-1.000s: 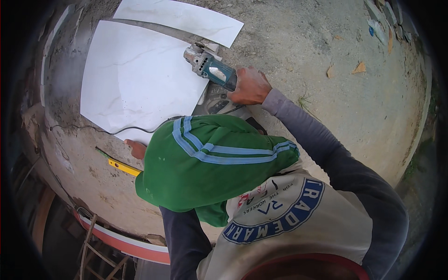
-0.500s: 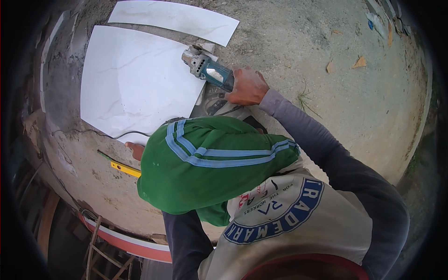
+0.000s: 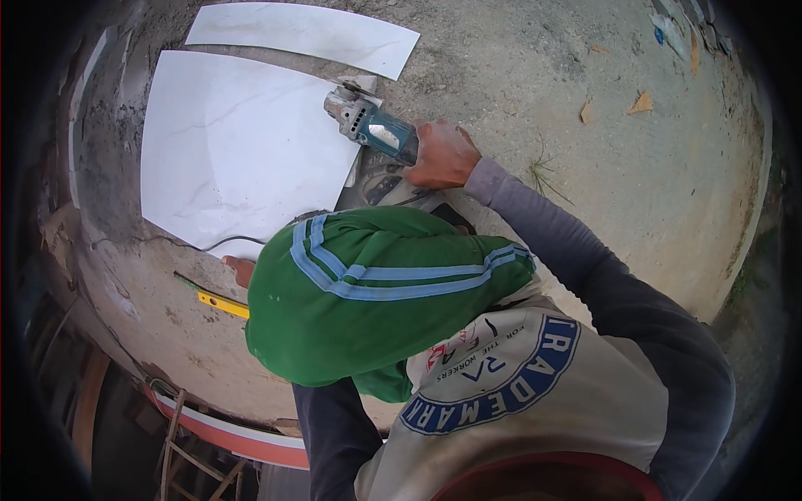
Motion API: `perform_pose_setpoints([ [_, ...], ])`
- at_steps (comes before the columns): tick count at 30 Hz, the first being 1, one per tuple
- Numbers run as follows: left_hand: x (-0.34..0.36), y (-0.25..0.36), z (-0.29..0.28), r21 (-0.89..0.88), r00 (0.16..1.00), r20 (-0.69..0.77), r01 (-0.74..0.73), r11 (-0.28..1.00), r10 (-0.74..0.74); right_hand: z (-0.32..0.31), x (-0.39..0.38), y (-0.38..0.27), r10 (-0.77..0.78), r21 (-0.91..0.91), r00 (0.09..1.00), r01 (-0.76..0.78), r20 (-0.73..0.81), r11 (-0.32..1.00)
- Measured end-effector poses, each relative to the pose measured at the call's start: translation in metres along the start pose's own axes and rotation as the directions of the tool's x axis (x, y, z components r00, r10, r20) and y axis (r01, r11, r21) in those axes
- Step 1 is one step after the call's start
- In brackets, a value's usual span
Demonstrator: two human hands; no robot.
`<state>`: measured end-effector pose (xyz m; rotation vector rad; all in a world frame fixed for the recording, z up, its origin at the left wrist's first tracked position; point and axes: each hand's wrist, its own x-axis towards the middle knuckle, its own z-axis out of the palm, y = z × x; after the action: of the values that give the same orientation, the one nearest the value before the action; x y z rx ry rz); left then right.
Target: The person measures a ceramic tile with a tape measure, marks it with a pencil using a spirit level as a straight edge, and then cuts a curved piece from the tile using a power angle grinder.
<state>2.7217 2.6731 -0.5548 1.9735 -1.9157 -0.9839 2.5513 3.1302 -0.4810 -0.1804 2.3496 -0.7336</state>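
Observation:
My right hand (image 3: 445, 155), dusty, is wrapped round the rear body of a teal angle grinder (image 3: 380, 134). The grinder's grey head and disc lie over the right edge of a large white tile (image 3: 242, 142) with faint veining. My left hand (image 3: 240, 270) is at the tile's near left edge, where one finger shows; my knee in green shorts (image 3: 376, 301) hides the rest. A dark power cord (image 3: 238, 239) crosses the tile's near edge. Beside my left hand lies a yellow spirit level (image 3: 223, 303), partly covered by the knee.
A narrow white tile strip (image 3: 305, 35) lies beyond the large tile. Dusty concrete (image 3: 601, 192) spreads to the right, with brown scraps (image 3: 641, 103) and a grass tuft (image 3: 542, 171). A wooden ladder (image 3: 173, 434) stands by a red-and-white edge (image 3: 251, 441) at lower left.
The view has shifted slightly, and both white tile pieces sit a little farther left in the picture. The grinder and both hands have hardly moved; my right hand keeps its grip.

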Motion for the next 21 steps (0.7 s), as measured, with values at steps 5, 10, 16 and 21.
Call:
perform_pose_setpoints([
  [5,0.000,0.002,0.000,0.000,1.000,0.008,0.001,1.000,-0.001,-0.001,-0.007,0.001,0.038,-0.021,0.999,-0.038,0.002,0.999],
  [10,0.002,0.001,-0.005,-0.001,1.000,0.007,0.002,1.000,-0.002,-0.002,-0.006,-0.004,0.042,-0.022,0.999,-0.042,0.013,0.999],
  [16,-0.002,-0.001,0.000,-0.005,0.999,0.034,0.016,1.000,-0.016,0.001,-0.010,0.005,0.039,-0.032,0.999,-0.039,-0.012,0.999],
  [21,0.002,-0.001,-0.003,-0.012,0.999,0.038,0.019,1.000,-0.019,0.007,-0.010,0.010,0.005,-0.009,1.000,-0.005,-0.011,1.000],
])
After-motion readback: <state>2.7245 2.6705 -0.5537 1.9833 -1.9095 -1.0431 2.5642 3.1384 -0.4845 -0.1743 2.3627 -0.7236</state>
